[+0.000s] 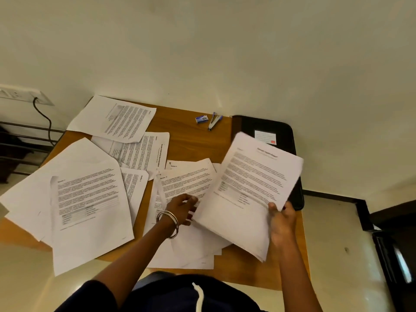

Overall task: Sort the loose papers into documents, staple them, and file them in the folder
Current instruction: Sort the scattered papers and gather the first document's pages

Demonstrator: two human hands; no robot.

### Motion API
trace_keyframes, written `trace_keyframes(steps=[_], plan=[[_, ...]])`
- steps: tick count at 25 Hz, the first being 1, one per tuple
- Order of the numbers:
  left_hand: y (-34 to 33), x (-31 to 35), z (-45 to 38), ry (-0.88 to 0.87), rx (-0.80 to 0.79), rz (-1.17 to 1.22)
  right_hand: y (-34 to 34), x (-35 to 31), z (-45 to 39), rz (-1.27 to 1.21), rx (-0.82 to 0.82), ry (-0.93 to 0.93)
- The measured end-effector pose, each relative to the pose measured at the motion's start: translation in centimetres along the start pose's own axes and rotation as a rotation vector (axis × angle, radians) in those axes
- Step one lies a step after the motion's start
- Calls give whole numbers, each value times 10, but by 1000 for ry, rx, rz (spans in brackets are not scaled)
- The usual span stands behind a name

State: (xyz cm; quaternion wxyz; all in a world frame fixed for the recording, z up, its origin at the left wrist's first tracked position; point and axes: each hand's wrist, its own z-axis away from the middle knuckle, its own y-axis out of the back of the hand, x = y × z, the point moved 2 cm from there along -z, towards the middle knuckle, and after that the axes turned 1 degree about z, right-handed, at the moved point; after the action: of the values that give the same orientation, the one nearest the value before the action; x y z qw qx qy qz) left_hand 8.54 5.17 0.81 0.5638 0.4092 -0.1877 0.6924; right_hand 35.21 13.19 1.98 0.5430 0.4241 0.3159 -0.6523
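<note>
- Two bare hands at work over one brown wooden desk (193,140) strewn with white printed sheets.
- Right hand (282,224) gripping one thin stack of white printed pages (249,190) by its lower right corner, thumb on top, fingers curled beneath; stack raised and tilted above the desk's right half, title page uppermost.
- Left hand (182,206), two silver metal bangles (168,221) on the wrist, fingers curled onto a loose white sheet headed "Section" (189,179) in the central pile; grip there looking like a pinch at the sheet's lower edge, though blurred.
- Loose white paper sheets (90,199) spread across the desk's left and middle, overlapping, roughly nine or more visible; exact count impossible to tell where layered.
- One black zip folder (270,129) lying closed at the desk's far right corner, a white label with a red mark on its cover, partly hidden behind the raised stack.
- One small blue-and-silver stapler (215,121) near the far edge, just beside one small blue-and-white staple box (201,119).
- One white wall socket (22,94) with one black cable at far left.
</note>
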Motion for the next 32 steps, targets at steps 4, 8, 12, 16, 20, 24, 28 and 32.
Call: trace_keyframes(steps=[4, 8, 12, 16, 20, 24, 28, 32], plan=[[32, -26, -7, 73, 321, -338, 12, 10, -6, -426, 21, -155], [37, -38, -5, 88, 344, -518, 7, 25, 8, -373, 17, -277], [30, -46, -13, 130, 257, -574, -12, 34, 21, -345, -6, -357], [31, -46, -17, 108, 290, -557, -26, 41, 26, -402, -54, -400], [38, -47, -21, 65, 254, -504, -25, 52, 21, -405, -28, -391], [34, -32, -16, -96, 213, -333, -21, 51, 19, -503, -7, -381], [16, -17, -15, -113, 97, -43, -15, 52, 14, -564, -46, -356], [-1, -25, -11, -39, 20, -157, -9, 44, 16, -501, 20, -269]])
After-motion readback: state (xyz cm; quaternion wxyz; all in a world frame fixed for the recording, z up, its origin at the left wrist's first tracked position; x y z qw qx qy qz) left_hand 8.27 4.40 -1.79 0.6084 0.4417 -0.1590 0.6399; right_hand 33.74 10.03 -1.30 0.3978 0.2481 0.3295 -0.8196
